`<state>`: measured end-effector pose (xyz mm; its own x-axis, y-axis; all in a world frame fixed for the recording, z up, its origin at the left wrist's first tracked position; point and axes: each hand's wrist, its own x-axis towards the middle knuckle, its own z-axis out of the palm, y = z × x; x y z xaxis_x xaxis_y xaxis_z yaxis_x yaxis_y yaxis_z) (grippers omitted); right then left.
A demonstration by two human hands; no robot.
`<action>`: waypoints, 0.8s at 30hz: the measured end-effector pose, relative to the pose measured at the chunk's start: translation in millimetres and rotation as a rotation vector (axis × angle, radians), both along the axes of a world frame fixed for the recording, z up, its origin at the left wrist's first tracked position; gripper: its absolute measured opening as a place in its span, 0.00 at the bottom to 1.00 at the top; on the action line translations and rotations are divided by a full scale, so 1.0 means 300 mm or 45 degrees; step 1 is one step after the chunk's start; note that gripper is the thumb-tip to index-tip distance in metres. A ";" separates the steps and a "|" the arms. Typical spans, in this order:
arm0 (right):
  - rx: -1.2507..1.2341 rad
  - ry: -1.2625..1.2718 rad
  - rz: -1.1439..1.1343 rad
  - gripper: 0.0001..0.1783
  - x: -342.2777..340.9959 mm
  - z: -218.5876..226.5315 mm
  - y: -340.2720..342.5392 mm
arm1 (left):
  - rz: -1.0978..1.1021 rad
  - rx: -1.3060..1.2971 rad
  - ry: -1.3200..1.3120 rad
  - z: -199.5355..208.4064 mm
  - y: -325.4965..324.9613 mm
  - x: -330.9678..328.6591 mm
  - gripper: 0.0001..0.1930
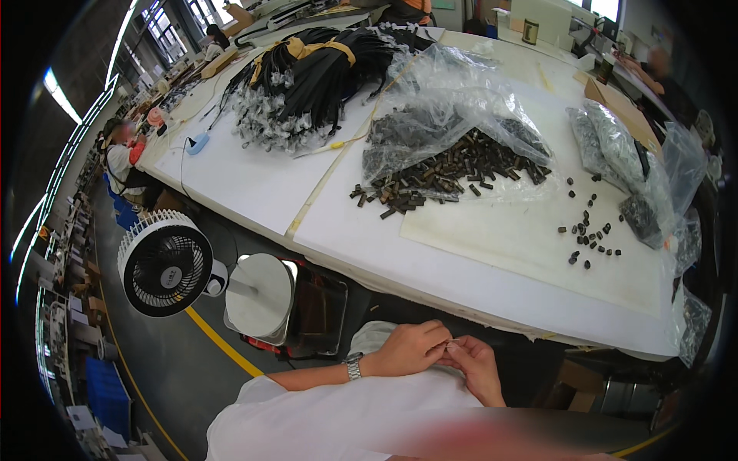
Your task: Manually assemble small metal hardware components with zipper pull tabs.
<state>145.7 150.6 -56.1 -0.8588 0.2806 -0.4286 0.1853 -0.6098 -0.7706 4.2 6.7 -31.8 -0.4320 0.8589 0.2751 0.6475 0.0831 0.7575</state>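
Observation:
My left hand (407,347), with a metal watch (353,366) at its wrist, is closed in front of my body, its fingertips close to those of my right hand (477,367). The right hand is closed too, thumb and finger pinched together. Whatever sits between the fingers is too small to make out. Both hands stay below the near edge of the white worktable (446,269). On the table, a clear plastic bag (446,77) lies over a heap of small dark cylindrical pieces (453,165). Several smaller dark pieces (588,227) are scattered to its right.
Bundles of black straps (323,77) with plastic-wrapped ends lie at the back left. Filled clear bags (615,150) rest along the right side. A fan (171,273) and a round white-topped stool (261,294) stand left of me. Other people (127,157) sit further off.

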 end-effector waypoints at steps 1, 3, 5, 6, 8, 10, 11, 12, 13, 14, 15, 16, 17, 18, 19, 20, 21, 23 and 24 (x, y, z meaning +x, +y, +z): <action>-0.002 -0.003 -0.002 0.10 0.002 -0.006 0.000 | -0.002 -0.002 -0.003 -0.001 0.001 0.000 0.06; 0.027 0.036 -0.023 0.09 0.007 -0.016 0.002 | -0.014 -0.020 -0.051 0.003 0.003 0.000 0.06; 0.064 0.031 -0.063 0.09 -0.001 0.009 -0.008 | -0.002 0.004 -0.017 0.006 0.008 -0.002 0.06; 0.103 0.029 -0.102 0.09 -0.008 0.020 -0.011 | 0.012 0.029 0.020 0.008 0.012 -0.004 0.06; 0.095 0.017 -0.135 0.09 -0.016 0.029 -0.014 | 0.008 0.030 0.032 0.013 0.016 -0.010 0.06; 0.085 0.005 -0.167 0.09 -0.014 0.024 -0.014 | 0.006 0.030 0.046 0.013 0.014 -0.009 0.06; 0.068 -0.003 -0.132 0.08 -0.011 0.012 -0.008 | -0.007 0.008 0.054 0.010 0.011 -0.007 0.07; 0.050 -0.010 -0.096 0.08 -0.006 0.005 -0.001 | -0.019 -0.014 0.061 0.009 0.008 -0.004 0.08; 0.050 -0.012 -0.096 0.08 0.003 0.006 0.006 | -0.020 -0.014 0.059 0.011 0.005 -0.001 0.08; 0.037 -0.016 -0.061 0.08 0.009 0.010 0.015 | -0.027 -0.016 -0.053 0.012 0.002 -0.001 0.09; 0.024 -0.020 -0.025 0.08 0.014 0.016 0.020 | -0.034 -0.018 -0.166 0.014 0.000 -0.002 0.10; 0.023 -0.021 -0.023 0.08 0.017 0.027 0.021 | -0.033 -0.019 -0.167 0.015 -0.003 -0.002 0.10; 0.034 -0.007 -0.004 0.07 0.024 0.041 0.020 | -0.055 -0.018 -0.239 0.015 -0.008 0.001 0.10; 0.045 0.006 0.015 0.06 0.029 0.048 0.018 | -0.076 -0.017 -0.311 0.016 -0.013 0.003 0.10; 0.042 0.003 0.012 0.06 0.034 0.046 0.016 | -0.079 -0.020 -0.314 0.020 -0.020 0.000 0.10; 0.018 0.036 0.047 0.06 0.038 0.046 0.019 | -0.108 -0.030 -0.374 0.029 -0.024 -0.010 0.09; -0.006 0.068 0.083 0.06 0.041 0.046 0.021 | -0.138 -0.041 -0.433 0.039 -0.027 -0.020 0.09; 0.049 0.066 0.069 0.07 0.045 0.081 0.010 | -0.148 -0.062 -0.504 0.071 -0.033 -0.035 0.08; 0.104 0.065 0.057 0.07 0.048 0.092 0.003 | -0.157 -0.082 -0.574 0.084 -0.035 -0.039 0.08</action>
